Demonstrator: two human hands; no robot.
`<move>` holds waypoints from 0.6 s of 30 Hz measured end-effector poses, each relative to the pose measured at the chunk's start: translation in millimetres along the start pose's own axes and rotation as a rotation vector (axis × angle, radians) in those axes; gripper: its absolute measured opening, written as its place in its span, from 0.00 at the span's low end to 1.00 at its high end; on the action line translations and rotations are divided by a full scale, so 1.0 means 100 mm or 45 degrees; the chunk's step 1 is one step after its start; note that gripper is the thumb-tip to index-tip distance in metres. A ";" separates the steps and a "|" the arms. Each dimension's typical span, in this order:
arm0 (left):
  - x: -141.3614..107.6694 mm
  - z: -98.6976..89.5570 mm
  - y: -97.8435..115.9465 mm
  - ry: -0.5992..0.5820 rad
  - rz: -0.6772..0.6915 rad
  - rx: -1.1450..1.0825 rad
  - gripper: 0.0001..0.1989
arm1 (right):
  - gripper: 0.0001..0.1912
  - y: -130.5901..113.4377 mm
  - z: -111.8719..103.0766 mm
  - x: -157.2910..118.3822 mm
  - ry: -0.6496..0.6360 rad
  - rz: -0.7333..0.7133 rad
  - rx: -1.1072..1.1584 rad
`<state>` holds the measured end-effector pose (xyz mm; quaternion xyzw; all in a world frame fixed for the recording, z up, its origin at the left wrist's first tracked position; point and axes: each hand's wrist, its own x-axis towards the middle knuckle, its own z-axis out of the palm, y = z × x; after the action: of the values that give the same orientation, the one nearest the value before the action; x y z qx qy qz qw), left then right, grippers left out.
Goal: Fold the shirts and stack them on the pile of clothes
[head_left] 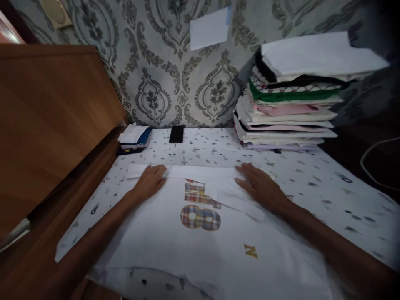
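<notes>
A white T-shirt [150,237] lies spread on the patterned cloth, its far side folded over toward me. Plaid figures, one of them an 8, and a small yellow N are printed on it. My left hand [151,181] rests on the left end of the folded strip, fingers stretched out and thumb apart. On the right end of the same strip, my right hand [258,183] lies flat with its fingers spread. A sleeve of the shirt sticks out below the right hand. The shirt's near edge is rumpled and partly blurred.
A tall stack of folded clothes [287,110] stands at the back right by the wall. A small folded pile [134,139] and a black phone [176,134] lie at the back left. A wooden panel [56,112] borders the left side; a pale cable [364,160] hangs at right.
</notes>
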<state>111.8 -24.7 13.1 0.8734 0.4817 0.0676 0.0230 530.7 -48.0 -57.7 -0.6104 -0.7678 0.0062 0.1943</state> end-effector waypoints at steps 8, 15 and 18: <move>-0.21 -0.30 -0.68 0.005 -0.126 0.378 0.16 | 0.31 0.02 -0.02 0.01 -0.043 -0.084 -0.064; -0.34 -0.36 -0.77 0.102 -0.428 0.409 0.13 | 0.34 0.01 -0.01 0.01 -0.021 -0.117 -0.108; -0.37 -0.35 -0.79 0.285 -0.808 -0.004 0.08 | 0.34 0.02 -0.01 0.02 -0.029 -0.129 -0.102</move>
<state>21.3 -14.5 36.0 0.6669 0.7291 0.1534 -0.0090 532.5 -46.0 -56.2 -0.5781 -0.7995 -0.0275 0.1608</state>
